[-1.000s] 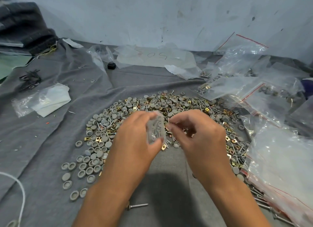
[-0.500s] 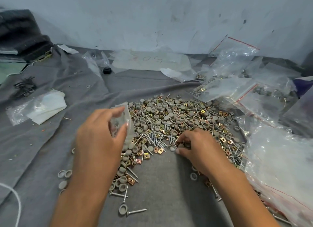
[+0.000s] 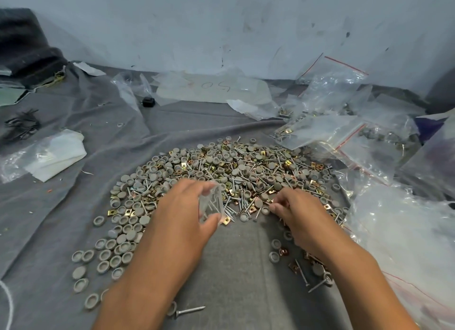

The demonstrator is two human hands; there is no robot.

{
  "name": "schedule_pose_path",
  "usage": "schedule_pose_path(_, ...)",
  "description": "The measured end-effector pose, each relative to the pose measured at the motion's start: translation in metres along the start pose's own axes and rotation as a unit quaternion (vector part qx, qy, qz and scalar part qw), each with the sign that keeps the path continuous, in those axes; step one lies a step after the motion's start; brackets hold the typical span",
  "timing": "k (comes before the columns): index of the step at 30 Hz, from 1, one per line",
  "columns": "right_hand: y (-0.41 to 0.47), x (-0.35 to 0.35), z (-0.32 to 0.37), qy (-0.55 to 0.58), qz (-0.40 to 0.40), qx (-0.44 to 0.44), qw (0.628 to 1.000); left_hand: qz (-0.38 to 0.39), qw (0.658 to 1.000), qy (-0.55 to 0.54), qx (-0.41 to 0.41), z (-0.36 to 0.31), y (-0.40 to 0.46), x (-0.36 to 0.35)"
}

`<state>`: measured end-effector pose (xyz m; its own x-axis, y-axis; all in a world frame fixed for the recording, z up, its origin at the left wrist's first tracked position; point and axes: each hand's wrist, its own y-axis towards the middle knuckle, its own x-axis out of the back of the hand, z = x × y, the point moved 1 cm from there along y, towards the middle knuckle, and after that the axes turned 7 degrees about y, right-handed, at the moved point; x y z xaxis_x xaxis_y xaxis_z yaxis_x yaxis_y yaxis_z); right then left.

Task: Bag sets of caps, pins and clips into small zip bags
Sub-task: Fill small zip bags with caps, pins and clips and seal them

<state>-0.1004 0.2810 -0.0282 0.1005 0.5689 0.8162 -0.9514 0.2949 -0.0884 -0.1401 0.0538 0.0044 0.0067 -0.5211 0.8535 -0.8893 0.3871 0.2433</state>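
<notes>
Two bare forearms reach over the grey cloth (image 3: pixel 234 268), with one loose screw (image 3: pixel 189 310) lying nearest, between them. Her left hand (image 3: pixel 182 218) pinches a small zip bag (image 3: pixel 211 202) between thumb and fingers, a few metal pins showing through the plastic. Her right hand (image 3: pixel 299 216) is down at the near edge of the heap of caps, pins and clips (image 3: pixel 234 172), fingertips curled in; whether they have caught a piece, I cannot tell. Grey caps (image 3: pixel 108 253) trail off to the left. Farther right, filled zip bags (image 3: pixel 344 132) are piled, and a clear sheet marked in pen (image 3: pixel 211 88) lies by the wall.
</notes>
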Motion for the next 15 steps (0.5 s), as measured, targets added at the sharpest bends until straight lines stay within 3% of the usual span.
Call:
schedule_pose_path(11,-0.003,-0.016,0.008,-0.100,-0.044,0.031,0.993,0.016,1.000,0.000,-0.024,0.000,0.002,-0.008)
schedule_pose_path(15,-0.006,-0.007,0.014,0.051,-0.057,0.064,0.995,0.014,1.000,-0.003,-0.021,0.001,0.001,-0.007)
